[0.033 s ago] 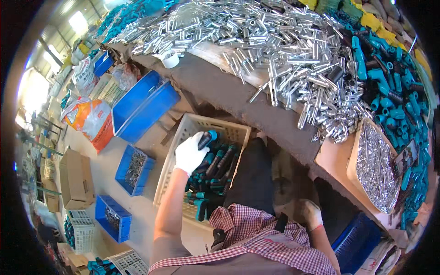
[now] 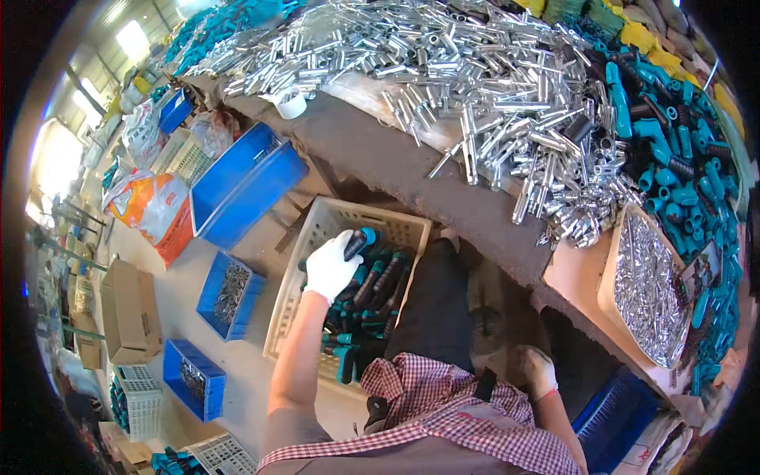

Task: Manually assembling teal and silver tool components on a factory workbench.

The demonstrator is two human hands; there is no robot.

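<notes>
My left hand [image 2: 332, 267], in a white glove, is closed around a black-and-teal tool handle [image 2: 355, 245] over the far left part of a beige plastic crate [image 2: 290, 305]. Several similar black-and-teal handles [image 2: 381, 283] lie heaped in the crate below it. My right hand [image 2: 540, 372], also in a pale glove, is low beside my right leg, below the edge of the workbench. Its fingers are in shadow, so whether they hold anything is not visible.
The workbench [image 2: 372, 150] carries a big heap of shiny metal tubes [image 2: 546, 150], with teal handles [image 2: 665, 158] at its right. A tray of small metal parts [image 2: 649, 293] stands at the near right. Blue bins [image 2: 195, 378] and a cardboard box [image 2: 131, 313] are on the left floor.
My left hand, still on the tool handle, has shifted very slightly to the right. My right hand shows no visible movement.
</notes>
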